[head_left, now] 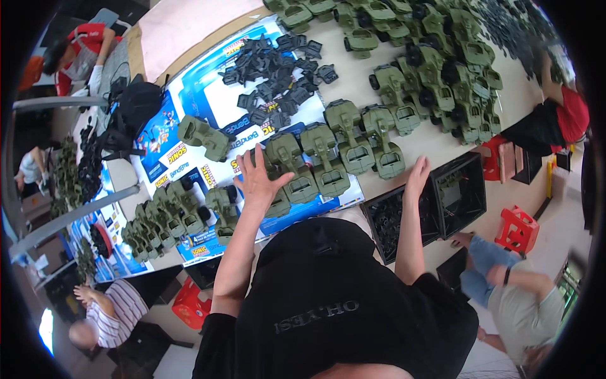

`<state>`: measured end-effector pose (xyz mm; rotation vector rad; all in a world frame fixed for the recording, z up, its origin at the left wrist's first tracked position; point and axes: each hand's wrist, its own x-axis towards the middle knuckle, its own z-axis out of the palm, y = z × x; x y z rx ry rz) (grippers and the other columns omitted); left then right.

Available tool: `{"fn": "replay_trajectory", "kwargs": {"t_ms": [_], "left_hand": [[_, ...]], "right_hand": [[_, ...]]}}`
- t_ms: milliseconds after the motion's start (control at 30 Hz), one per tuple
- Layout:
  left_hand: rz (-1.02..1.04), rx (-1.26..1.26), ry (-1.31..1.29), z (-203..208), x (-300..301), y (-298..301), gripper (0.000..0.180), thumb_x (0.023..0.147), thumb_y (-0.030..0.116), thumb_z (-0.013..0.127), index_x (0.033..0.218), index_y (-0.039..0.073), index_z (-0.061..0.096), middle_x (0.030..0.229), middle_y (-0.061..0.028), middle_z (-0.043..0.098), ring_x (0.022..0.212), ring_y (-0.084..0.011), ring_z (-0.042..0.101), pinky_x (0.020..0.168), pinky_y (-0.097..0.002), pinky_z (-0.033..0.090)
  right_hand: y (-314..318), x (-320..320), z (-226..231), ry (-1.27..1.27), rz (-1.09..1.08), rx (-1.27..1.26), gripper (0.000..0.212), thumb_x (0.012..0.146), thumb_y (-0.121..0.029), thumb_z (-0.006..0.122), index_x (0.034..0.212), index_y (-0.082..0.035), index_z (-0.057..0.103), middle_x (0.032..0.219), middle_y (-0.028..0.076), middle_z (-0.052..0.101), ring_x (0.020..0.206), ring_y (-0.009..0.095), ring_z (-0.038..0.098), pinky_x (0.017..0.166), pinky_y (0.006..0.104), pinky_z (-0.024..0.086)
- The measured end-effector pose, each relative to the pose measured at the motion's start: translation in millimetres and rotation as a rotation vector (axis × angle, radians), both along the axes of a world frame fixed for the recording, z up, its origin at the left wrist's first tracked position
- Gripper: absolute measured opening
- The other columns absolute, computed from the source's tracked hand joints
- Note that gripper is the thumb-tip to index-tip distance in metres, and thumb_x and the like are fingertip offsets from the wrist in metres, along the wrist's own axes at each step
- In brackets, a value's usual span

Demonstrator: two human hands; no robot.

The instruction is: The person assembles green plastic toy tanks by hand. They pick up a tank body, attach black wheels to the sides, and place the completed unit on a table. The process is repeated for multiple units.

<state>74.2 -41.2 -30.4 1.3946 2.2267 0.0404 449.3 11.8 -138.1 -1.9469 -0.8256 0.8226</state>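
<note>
My left hand [257, 181] is spread wide over a green plastic toy vehicle body [278, 203] at the left end of a row; I cannot tell whether the palm touches it. Beside it in the row stand more green bodies, among them one [324, 161] and a rightmost one [382, 146]. My right hand [415, 178], fingers stretched out and holding nothing, hovers by the table edge just right of that last one. A single body [203, 137] lies tilted beyond my left hand, and another [221, 211] sits to its left.
Small black plastic parts [271, 79] lie heaped on printed sheets [202, 88]. Green bodies [442, 76] pile up at the far right, and more [161, 218] line up at left. Black crates [404, 235] stand below the table edge, near a red stool [517, 230]. Other people are around.
</note>
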Motion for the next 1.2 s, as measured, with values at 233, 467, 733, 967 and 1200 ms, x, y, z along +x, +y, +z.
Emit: {"fn": "replay_trajectory", "kwargs": {"t_ms": [233, 467, 733, 967, 1200], "left_hand": [[-0.02, 0.059, -0.072, -15, 3, -32, 0.112, 0.062, 0.05, 0.08, 0.145, 0.004, 0.02, 0.141, -0.0349, 0.019, 0.135, -0.0512, 0.011, 0.11, -0.0516, 0.022], [0.18, 0.287, -0.24, 0, -38, -9, 0.074, 0.079, 0.04, 0.069, 0.133, -0.002, 0.041, 0.125, -0.0263, 0.048, 0.117, -0.0401, 0.046, 0.099, -0.0427, 0.037], [1.074, 0.447, -0.269, -65, -178, 44, 0.116, 0.062, 0.052, 0.079, 0.142, -0.006, 0.018, 0.134, -0.0325, 0.036, 0.124, -0.0385, 0.042, 0.103, -0.0422, 0.036], [1.203, 0.393, -0.43, -105, -193, 69, 0.122, 0.054, 0.021, 0.088, 0.139, -0.004, 0.003, 0.127, -0.0247, 0.044, 0.11, -0.031, 0.053, 0.09, -0.0417, 0.047], [0.906, 0.537, -0.911, -27, -165, 12, 0.075, 0.072, -0.001, 0.073, 0.133, 0.007, 0.03, 0.115, -0.0149, 0.057, 0.099, -0.0272, 0.062, 0.083, -0.0408, 0.053]], "right_hand": [[-11, -43, 14, 0.38, 0.135, -0.169, 0.076, 0.09, -0.056, 0.049, 0.14, -0.004, 0.025, 0.107, 0.011, 0.051, 0.07, 0.014, 0.058, 0.054, 0.0283, 0.049], [49, -76, 94, -0.5, 0.346, 0.186, 0.05, 0.09, -0.026, 0.06, 0.129, 0.001, 0.044, 0.119, 0.019, 0.051, 0.09, 0.026, 0.059, 0.081, 0.0326, 0.047], [227, -194, 30, -0.642, 1.067, 0.043, 0.05, 0.078, -0.017, 0.066, 0.125, -0.01, 0.051, 0.123, 0.015, 0.051, 0.11, 0.033, 0.053, 0.091, 0.0418, 0.045], [238, -215, 1, -0.643, 1.074, -0.197, 0.06, 0.068, -0.017, 0.069, 0.123, -0.009, 0.046, 0.119, 0.021, 0.051, 0.109, 0.036, 0.055, 0.091, 0.0423, 0.046], [195, -183, 72, -0.073, 0.883, 0.1, 0.067, 0.068, -0.013, 0.069, 0.128, -0.006, 0.04, 0.096, 0.015, 0.06, 0.091, 0.027, 0.061, 0.083, 0.0345, 0.048]]}}
